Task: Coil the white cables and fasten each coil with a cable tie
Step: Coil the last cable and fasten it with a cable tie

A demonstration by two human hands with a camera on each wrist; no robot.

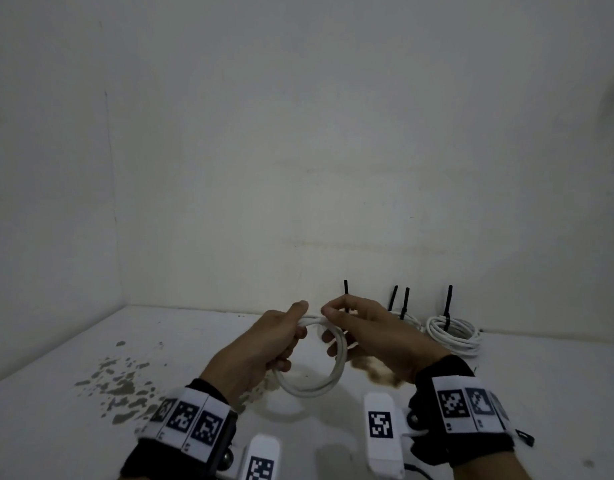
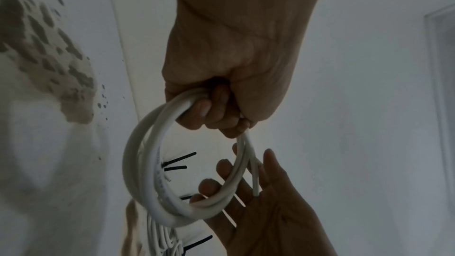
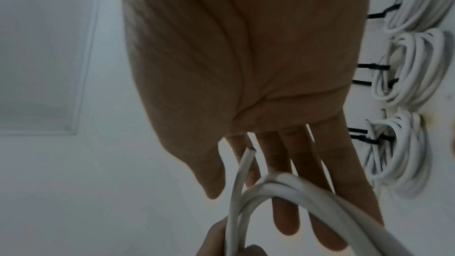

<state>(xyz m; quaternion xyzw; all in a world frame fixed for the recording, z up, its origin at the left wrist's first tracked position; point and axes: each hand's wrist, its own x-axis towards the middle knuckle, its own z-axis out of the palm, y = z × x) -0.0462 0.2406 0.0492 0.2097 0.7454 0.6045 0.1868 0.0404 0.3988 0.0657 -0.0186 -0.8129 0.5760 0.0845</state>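
The left hand has its fingers curled round the top of a white cable coil, gripping the loops so the ring hangs below its fist, above the white table. The right hand is just beside that grip, fingers straight and spread behind the loops; the cable's cut end lies across its fingers. Beyond the right hand, well apart from the grip, finished coils with black cable ties lie by the wall.
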